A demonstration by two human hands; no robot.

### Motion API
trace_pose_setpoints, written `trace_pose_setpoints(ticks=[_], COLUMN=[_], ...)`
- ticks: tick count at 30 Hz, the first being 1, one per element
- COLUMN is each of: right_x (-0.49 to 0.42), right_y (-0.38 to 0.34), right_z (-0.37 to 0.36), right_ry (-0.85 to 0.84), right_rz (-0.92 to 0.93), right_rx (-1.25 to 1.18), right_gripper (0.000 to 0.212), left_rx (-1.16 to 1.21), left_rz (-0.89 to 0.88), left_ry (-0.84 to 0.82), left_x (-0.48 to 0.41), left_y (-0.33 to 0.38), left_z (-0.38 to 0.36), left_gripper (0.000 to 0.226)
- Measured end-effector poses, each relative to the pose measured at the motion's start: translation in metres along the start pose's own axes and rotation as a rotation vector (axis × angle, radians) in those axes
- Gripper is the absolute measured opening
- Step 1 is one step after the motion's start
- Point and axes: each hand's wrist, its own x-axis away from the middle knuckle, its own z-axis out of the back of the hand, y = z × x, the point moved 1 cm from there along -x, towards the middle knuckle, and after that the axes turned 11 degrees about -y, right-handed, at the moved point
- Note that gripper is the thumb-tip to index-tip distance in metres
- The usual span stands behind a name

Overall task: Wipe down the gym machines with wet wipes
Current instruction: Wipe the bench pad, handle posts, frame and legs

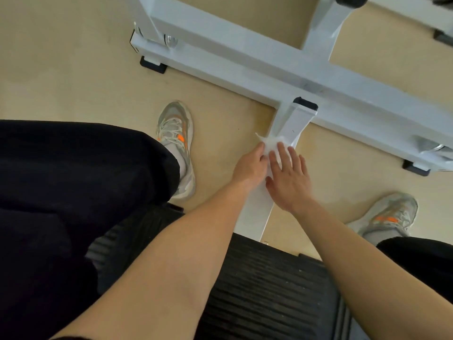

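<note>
Left hand (250, 166) pinches wipe (270, 143); right hand (289, 179), fingers straight, presses it onto bar (257, 209). Wiping underway; crossbeam (245, 67) at 12 o'clock probably remains.

Much of the wet wipe (272, 143) lies hidden beneath the flat fingers of the right hand (290, 179) and the curled fingers of the left hand (250, 165), which pinch its edge. The white machine frame (245, 62) runs out past the top and right edges. The black ribbed pad (269, 290) is cut off at the bottom. The right shoe (389, 214) has its heel end covered by a dark trouser leg (421, 256). A metal fitting (431, 146) at the frame's right end is blurred.
</note>
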Motion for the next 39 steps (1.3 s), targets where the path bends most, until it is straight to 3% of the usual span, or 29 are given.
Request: trace_pose_setpoints(ticks=[6,9,17,25,33,39], right_x=[-0.009,-0.009,-0.012,0.019,-0.017,0.001], right_y=[0.000,0.010,0.023,0.012,0.029,0.025], right_z=[0.003,0.000,0.004,-0.017,0.018,0.006], right_ry=[0.016,-0.015,-0.056,-0.161,-0.121,-0.175], right_rz=[0.072,0.112,0.167,0.326,0.212,0.325], right_rx=[0.026,0.033,0.048,0.107,0.055,0.150], right_gripper=[0.072,0.074,0.077,0.070,0.071,0.069], left_rx=[0.003,0.073,-0.020,-0.087,0.106,0.172], left_rz=[-0.086,-0.064,-0.090,-0.022,-0.045,0.077], left_ry=[0.308,0.371,0.212,0.072,0.076,-0.050], left_x=[-0.013,-0.021,-0.033,0.014,-0.025,-0.013], left_y=[-0.005,-0.001,0.001,-0.037,0.007,-0.026], left_z=[0.002,0.008,0.003,-0.001,0.020,0.023], left_gripper=[0.026,0.016,0.034,0.028,0.033,0.030])
